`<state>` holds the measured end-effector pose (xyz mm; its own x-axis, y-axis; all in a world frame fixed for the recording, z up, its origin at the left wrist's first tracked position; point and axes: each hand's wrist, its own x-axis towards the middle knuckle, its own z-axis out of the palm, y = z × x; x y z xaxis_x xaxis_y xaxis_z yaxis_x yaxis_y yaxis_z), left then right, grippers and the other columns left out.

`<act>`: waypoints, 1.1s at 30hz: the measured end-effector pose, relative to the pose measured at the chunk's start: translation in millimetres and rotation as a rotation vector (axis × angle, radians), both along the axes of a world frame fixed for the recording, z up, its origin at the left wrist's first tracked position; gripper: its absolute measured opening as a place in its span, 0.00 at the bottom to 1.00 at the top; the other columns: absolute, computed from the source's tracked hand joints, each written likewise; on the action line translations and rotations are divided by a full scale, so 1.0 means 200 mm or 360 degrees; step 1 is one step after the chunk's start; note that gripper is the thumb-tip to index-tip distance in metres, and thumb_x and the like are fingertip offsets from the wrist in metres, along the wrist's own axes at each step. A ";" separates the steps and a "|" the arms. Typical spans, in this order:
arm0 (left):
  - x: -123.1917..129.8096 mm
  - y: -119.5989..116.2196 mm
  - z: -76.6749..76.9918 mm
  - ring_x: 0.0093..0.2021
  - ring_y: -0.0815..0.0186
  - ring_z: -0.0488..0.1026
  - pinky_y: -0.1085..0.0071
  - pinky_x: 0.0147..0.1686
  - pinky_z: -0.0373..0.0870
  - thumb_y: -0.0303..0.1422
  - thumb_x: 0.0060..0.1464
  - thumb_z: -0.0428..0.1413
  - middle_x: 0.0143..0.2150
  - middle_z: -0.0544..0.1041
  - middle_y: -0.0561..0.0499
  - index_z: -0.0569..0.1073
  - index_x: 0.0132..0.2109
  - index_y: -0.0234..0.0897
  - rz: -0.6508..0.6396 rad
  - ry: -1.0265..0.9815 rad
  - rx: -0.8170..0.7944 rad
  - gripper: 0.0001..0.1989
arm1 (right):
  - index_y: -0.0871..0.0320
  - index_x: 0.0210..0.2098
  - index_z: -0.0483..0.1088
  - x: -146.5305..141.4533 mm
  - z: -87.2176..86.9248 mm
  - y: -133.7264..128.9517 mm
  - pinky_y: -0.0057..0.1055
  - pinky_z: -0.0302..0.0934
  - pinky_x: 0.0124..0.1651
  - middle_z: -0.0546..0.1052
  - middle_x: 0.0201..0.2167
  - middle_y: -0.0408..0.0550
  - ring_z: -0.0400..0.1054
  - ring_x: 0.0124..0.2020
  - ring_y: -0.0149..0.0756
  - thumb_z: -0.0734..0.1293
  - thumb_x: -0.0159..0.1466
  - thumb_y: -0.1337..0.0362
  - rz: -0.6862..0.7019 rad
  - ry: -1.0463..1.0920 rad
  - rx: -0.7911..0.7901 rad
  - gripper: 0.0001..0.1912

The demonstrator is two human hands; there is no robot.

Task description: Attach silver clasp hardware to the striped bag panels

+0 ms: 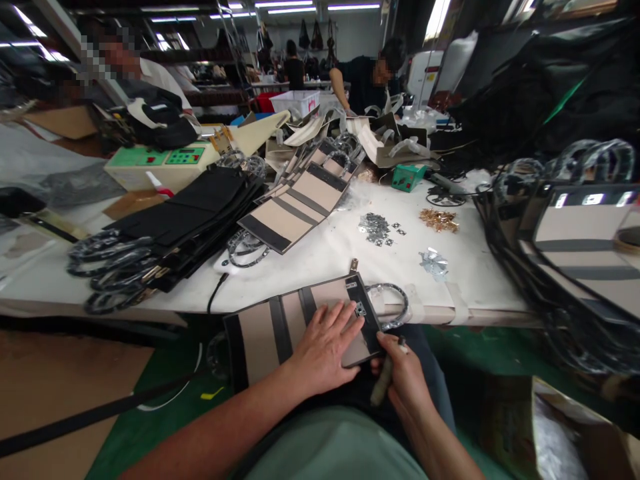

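A beige bag panel [255, 340] with dark bands lies across my lap, its far side against the table edge. My left hand [325, 350] rests flat on it, fingers spread, the fingertips beside a small square metal plate [361, 309] on the black end strip. Held in my right hand [407, 370] is a hand tool with an olive handle [383, 382]; its exact kind I cannot make out. The thumb of that hand also touches the panel's near right corner. A plastic-wrapped loop handle [400, 293] sticks out beyond the strip. A small metal clasp piece [354, 265] shows at the panel's far edge.
On the white table [320, 267] lie grey metal plates [376, 228], brass-coloured pieces [439, 220] and silver pieces [434, 264]. Black bag pieces [190, 207] are stacked left, more panels [585, 227] right. A green box [409, 177] stands farther back. A co-worker [370, 80] leans over the far side.
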<state>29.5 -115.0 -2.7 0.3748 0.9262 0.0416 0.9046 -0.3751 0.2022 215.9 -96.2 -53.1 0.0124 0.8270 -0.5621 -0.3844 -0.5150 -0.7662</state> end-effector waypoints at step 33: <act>0.06 0.00 -0.02 0.78 0.48 0.44 0.46 0.75 0.40 0.51 0.57 0.61 0.79 0.51 0.44 0.60 0.72 0.40 0.0068 0.0073 -0.0007 0.42 | 0.59 0.34 0.72 0.01 0.03 0.01 0.25 0.64 0.19 0.73 0.19 0.39 0.69 0.16 0.31 0.81 0.50 0.50 0.0028 0.0001 -0.0023 0.24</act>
<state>40.6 -115.8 -6.0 0.3364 0.9415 0.0213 0.9281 -0.3353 0.1620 217.1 -95.0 -47.1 -0.0025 0.8190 -0.5738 -0.3757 -0.5326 -0.7584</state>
